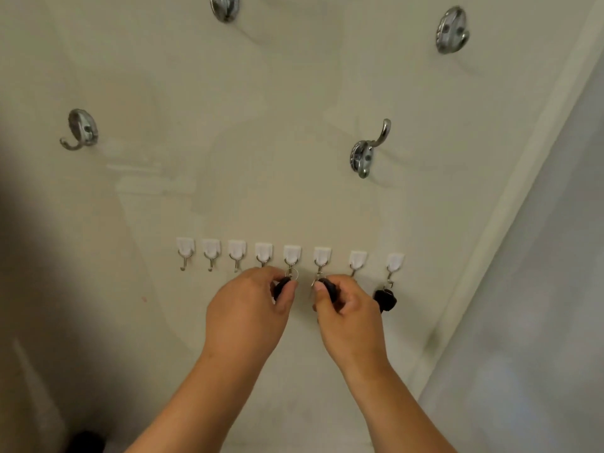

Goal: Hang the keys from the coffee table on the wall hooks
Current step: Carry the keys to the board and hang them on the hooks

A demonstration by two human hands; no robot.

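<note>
A row of several small white adhesive hooks [185, 253] runs across the cream wall. My left hand [248, 308] pinches a black key fob [281, 287] whose metal ring sits at the fifth hook [292, 258]. Just to the right, my right hand [346, 317] grips a second black key fob [328, 286] with its ring at the sixth hook [322, 259]. A third black key [385, 299] hangs from the rightmost hook [394, 264], apart from both hands. The seventh hook [357, 261] carries nothing; my left hand hides the fourth hook's tip.
Several large chrome coat hooks are fixed higher up the wall, such as one at the left [80, 129] and one at the right [369, 148]. A white door frame [510, 197] runs diagonally at the right. A dark shadow covers the left edge.
</note>
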